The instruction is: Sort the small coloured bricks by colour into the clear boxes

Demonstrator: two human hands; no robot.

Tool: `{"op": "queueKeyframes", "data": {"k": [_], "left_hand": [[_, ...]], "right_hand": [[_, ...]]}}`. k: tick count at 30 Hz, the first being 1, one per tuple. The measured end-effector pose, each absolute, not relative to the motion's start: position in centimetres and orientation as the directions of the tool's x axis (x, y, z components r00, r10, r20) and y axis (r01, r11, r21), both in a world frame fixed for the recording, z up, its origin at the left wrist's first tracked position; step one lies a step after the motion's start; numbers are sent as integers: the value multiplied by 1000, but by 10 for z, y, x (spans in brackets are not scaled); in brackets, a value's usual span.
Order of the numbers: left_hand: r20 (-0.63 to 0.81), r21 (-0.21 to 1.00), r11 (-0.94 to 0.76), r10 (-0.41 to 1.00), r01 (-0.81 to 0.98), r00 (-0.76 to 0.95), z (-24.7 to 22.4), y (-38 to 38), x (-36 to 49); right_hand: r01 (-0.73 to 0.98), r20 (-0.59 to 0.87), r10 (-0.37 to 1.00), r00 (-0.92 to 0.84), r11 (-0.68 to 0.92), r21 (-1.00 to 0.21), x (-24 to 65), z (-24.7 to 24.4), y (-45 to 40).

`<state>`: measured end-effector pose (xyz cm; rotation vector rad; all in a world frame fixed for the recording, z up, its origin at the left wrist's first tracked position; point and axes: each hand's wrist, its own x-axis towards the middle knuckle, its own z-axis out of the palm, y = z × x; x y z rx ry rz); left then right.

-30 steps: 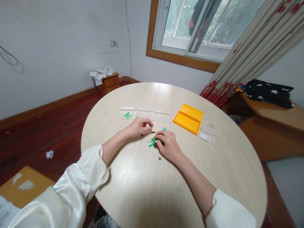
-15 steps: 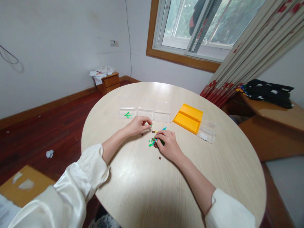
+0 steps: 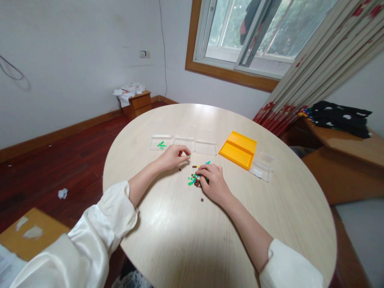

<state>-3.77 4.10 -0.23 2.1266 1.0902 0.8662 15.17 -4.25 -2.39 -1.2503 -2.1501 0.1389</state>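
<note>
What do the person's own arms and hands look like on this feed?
The left sleeve is off-white, loose and creased, with a satiny sheen and a gathered end. The right sleeve is off-white too, less of it in view. Both end short of the wrists. The left hand and right hand wear no gloves.

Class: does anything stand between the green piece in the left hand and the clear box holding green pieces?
In this view, the fingers of the left hand, and perhaps the neighbouring box, lie across the line from the green piece to the clear box; nothing else visible does.
</note>
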Motion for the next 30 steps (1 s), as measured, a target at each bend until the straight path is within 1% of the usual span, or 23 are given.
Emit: {"op": "queueKeyframes", "data": {"k": [3, 7, 12, 16, 19, 24, 28, 30], "left_hand": [[273, 721, -467, 871, 513, 408, 0, 43, -40], [308, 687, -404, 915, 604, 262, 5, 51, -48], [281, 658, -218, 959, 721, 33, 10, 63, -70], [214, 619, -65, 973, 783, -88, 9, 70, -84], [184, 564, 1, 975, 826, -127, 6, 73, -89], [157, 492, 59, 975, 869, -155, 1, 75, -92], [156, 504, 76, 972, 861, -177, 2, 76, -95], [183, 527, 60, 966, 848, -182, 4, 76, -94]], "right_hand": [[734, 493, 798, -347, 558, -387, 151, -22, -43], [715, 497, 778, -385, 592, -372, 151, -20, -44], [734, 481, 792, -376, 571, -367, 152, -25, -42], [743, 497, 792, -356, 562, -364, 151, -25, -42], [749, 500, 798, -336, 549, -372, 149, -25, -42], [753, 486, 809, -329, 536, -381, 148, -26, -41], [765, 473, 819, -324, 521, -378, 147, -27, -41], [772, 465, 825, -321, 512, -375, 147, -28, -41]]}}
